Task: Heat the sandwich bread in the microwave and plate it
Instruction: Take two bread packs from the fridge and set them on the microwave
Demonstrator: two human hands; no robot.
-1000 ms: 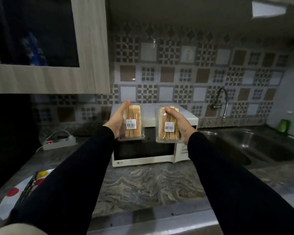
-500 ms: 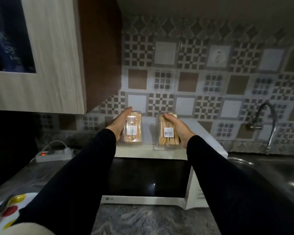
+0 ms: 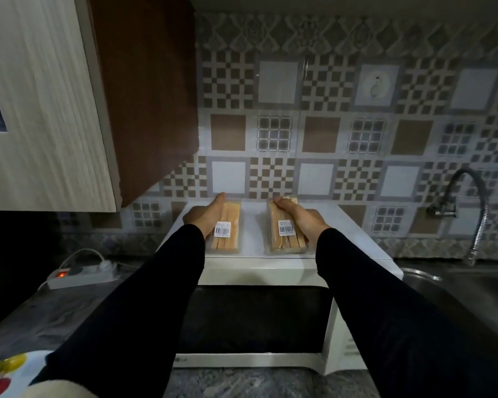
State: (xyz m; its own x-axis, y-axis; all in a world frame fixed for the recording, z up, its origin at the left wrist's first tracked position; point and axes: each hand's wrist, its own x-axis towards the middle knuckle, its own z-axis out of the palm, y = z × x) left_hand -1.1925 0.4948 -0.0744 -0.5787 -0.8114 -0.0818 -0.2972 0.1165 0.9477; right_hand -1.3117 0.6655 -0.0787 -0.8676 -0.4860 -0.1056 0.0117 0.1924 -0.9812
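Note:
Two clear packs of sliced sandwich bread with barcode labels lie flat on top of a white microwave (image 3: 250, 268), whose dark door is closed. My left hand (image 3: 203, 215) rests along the left side of the left pack (image 3: 227, 229), fingers wrapped on it. My right hand (image 3: 302, 216) grips the right pack (image 3: 285, 237) from its right side and top. At the bottom left corner shows the edge of a plate (image 3: 15, 366) with red and yellow dots.
A wooden wall cabinet (image 3: 69, 104) hangs above left of the microwave. A white power strip (image 3: 81, 275) with a lit switch lies on the marbled counter to the left. A steel sink (image 3: 472, 288) and flexible tap (image 3: 477, 219) are on the right.
I have come closer to the microwave, and both packs went from upright in front of it to lying flat on its top, hands still on them.

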